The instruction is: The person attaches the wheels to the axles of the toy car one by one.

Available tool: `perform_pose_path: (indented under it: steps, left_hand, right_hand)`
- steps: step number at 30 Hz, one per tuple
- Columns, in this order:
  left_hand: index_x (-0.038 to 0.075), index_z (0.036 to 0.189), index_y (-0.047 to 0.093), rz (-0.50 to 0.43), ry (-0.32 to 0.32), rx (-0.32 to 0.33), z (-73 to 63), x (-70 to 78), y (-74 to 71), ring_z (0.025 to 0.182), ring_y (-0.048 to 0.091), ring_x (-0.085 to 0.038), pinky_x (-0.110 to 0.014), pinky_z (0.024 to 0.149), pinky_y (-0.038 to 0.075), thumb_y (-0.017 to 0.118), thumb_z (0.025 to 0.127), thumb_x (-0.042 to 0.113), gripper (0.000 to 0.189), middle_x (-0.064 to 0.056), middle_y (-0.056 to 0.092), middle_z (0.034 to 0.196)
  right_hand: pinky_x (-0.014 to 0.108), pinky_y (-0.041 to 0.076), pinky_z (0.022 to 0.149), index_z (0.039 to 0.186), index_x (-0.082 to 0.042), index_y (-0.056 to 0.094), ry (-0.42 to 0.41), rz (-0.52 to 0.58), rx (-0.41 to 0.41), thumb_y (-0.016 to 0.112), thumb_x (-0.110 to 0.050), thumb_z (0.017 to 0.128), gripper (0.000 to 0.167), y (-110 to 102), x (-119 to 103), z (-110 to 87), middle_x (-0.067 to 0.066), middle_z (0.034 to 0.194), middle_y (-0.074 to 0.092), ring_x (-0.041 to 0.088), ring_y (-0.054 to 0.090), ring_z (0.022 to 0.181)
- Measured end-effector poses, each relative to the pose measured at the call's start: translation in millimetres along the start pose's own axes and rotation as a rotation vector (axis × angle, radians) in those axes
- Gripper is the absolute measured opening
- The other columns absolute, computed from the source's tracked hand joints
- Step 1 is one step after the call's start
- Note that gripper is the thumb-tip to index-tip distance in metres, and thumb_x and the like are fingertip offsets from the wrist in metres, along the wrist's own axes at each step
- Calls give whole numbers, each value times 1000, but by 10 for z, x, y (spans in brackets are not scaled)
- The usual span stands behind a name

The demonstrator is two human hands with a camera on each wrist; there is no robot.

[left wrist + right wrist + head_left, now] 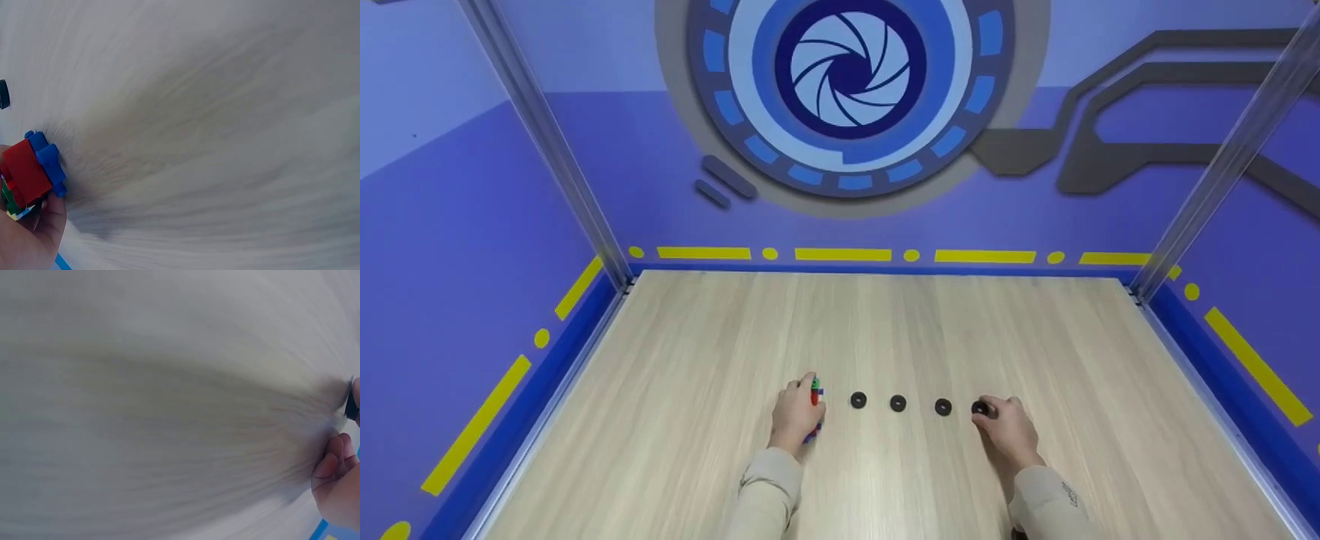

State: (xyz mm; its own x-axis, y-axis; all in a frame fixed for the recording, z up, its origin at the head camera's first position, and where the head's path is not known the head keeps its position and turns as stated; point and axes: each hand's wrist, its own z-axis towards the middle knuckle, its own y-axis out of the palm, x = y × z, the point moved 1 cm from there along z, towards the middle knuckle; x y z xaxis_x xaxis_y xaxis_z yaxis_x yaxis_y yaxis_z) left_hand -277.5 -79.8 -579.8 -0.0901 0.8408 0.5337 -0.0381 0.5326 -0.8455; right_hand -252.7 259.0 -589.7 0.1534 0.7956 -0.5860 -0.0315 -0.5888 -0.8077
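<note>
My left hand (pixel 797 409) grips a small toy of joined building blocks (pixel 27 171). Red, blue and green parts of it show in the left wrist view, while fingers and palm hide the rest. On the right, my right hand (pixel 1009 429) pinches a black ring (pixel 979 407) with a centre hole, between thumb and finger, close over the tabletop. Three more black rings lie flat in a row between the hands: a left one (pixel 859 400), a middle one (pixel 898 403) and a right one (pixel 943 407).
The work surface is a light wood-grain table (pixel 877 330). Blue-purple printed panels (pixel 607 172) enclose it at the back and both sides, with metal posts (pixel 547 142) at the rear corners. A small dark object (pixel 1018 534) shows beside the right sleeve at the bottom edge.
</note>
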Motion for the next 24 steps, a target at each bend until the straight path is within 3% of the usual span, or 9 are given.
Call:
perform_pose_path:
  steps: [7,12,16,24]
  left_hand:
    - [14,128,45,-2,-16,-4,-8,25,-31,91,54,-29,-42,69,48,64,74,18,57,-16,54,110]
    - [13,126,46,-52,-29,-17,-12,25,-79,87,57,-26,-41,73,48,65,75,20,54,-14,57,105]
    - [11,126,46,-155,-24,-20,-18,11,-128,87,57,-25,-40,75,48,65,77,20,54,-14,58,103]
    - [11,130,40,-439,-55,-43,-54,-3,-226,104,52,-30,-43,84,45,63,79,18,56,-16,52,119]
  right_hand:
    - [39,42,72,115,-7,57,-16,12,31,63,-22,79,40,-3,13,-12,17,101,51,26,54,88]
    - [41,41,75,115,-4,56,-29,36,17,62,-21,80,40,-32,39,-7,16,100,51,26,53,90]
    - [42,41,76,116,-3,56,-28,62,2,62,-21,80,40,-59,53,-10,16,100,51,27,52,90]
    - [30,38,67,116,-3,55,-58,95,-3,61,-19,81,39,-101,33,-19,10,93,50,19,48,81]
